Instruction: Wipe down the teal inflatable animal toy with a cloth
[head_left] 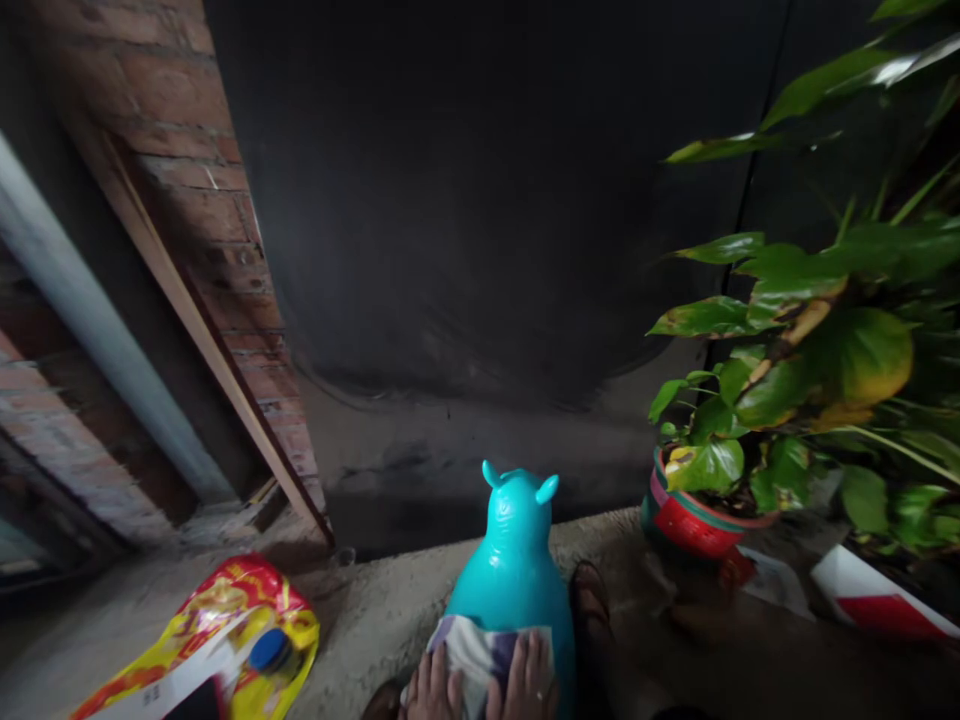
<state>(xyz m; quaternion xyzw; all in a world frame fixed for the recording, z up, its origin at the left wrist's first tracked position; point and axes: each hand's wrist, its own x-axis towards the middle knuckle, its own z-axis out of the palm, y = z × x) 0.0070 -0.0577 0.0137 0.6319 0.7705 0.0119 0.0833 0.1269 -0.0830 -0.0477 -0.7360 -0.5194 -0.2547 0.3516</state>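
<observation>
A shiny turquoise inflatable animal toy (517,575) with two small ears stands at the bottom middle, its head toward the dark panel. A white cloth with purplish-grey patches (480,645) is spread over its back. My left hand (435,692) rests on the left part of the cloth with its fingers stretched out. Beside it, my right hand (523,685) lies flat on the cloth's right part, fingers pointing forward, a ring on one of them. Both wrists are cut off by the bottom edge.
A red and yellow plastic bag (255,590) lies at left, a blue-capped bottle (270,650) on it. A potted leafy plant (701,525) stands at right. Ahead rises a large dark panel (480,250), with a brick wall (187,90) on its left. A shoe (590,590) shows beside the toy.
</observation>
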